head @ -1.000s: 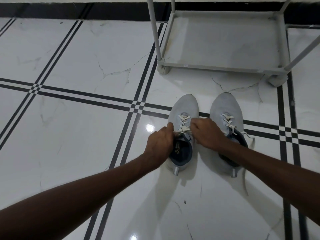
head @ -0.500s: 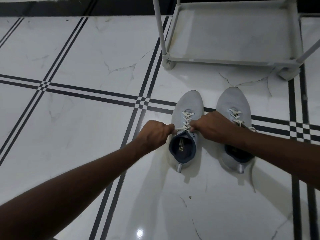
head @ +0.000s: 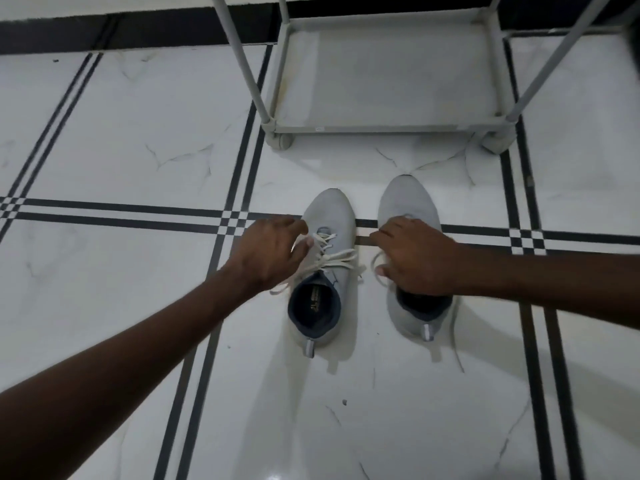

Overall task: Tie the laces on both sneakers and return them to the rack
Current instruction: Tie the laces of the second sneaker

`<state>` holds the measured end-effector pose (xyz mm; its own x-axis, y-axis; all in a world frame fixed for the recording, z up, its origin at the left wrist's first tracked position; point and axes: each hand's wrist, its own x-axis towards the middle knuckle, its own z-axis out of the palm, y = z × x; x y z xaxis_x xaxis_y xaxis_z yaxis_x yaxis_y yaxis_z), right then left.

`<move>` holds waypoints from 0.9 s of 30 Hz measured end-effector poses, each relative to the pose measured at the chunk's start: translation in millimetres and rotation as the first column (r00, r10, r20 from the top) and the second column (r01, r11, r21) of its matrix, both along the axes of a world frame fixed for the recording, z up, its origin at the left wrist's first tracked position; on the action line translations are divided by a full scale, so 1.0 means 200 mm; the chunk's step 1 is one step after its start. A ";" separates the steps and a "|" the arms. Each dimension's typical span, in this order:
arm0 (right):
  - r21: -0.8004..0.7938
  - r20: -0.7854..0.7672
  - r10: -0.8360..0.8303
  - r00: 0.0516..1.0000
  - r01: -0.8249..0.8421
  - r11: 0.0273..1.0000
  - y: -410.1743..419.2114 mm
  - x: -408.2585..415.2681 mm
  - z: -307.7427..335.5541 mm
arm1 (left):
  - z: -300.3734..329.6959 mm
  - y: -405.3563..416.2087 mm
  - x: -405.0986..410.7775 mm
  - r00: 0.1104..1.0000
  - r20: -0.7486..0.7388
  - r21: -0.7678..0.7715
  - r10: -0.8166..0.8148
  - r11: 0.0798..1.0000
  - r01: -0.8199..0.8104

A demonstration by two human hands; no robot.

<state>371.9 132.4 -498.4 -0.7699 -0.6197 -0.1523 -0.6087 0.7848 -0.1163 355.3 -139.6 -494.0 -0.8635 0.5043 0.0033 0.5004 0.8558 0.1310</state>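
Pale grey knit sneakers [head: 325,258] side by side, toes toward grey tube rack [head: 384,126] for easy return; left hand [head: 270,251] open beside tied cream laces [head: 332,259], right hand [head: 415,258] grip indeterminate over right sneaker.

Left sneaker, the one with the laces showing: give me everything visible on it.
The left sneaker is light grey with a knit-looking upper, dark navy collar and lining, and a small grey heel pull tab. It stands upright on the white tiled floor, toe toward the shoe rack, beside its pair but apart from it. Cream laces form a bow-like tangle across the tongue, one end trailing off its left side. The left hand is at the laces; how tight the knot is, is unclear.
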 end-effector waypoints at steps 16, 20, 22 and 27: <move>-0.285 0.458 -0.470 0.754 0.626 0.726 0.47 0.15 -0.04 | -0.06 0.71 -0.03 0.920 0.383 0.224 -0.076 0.975 -0.013; -0.178 0.311 -0.394 0.865 0.461 0.869 0.52 0.12 -0.07 | -0.01 0.65 -0.11 0.903 0.397 0.022 -0.162 0.986 0.168; -0.085 0.251 -0.388 0.887 0.419 0.904 0.58 0.12 -0.10 | -0.03 0.61 -0.11 0.903 0.409 -0.070 -0.135 0.981 0.178; 0.015 0.239 -0.413 0.879 0.422 0.906 0.63 0.14 -0.16 | -0.10 0.56 -0.05 0.926 0.366 -0.156 -0.091 0.975 0.158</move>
<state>400.8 258.5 -531.3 -0.9042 -0.2570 -0.3413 -0.1775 0.9526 -0.2471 345.9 -26.9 -514.7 -0.7213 0.5711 -0.3919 0.5532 0.8155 0.1703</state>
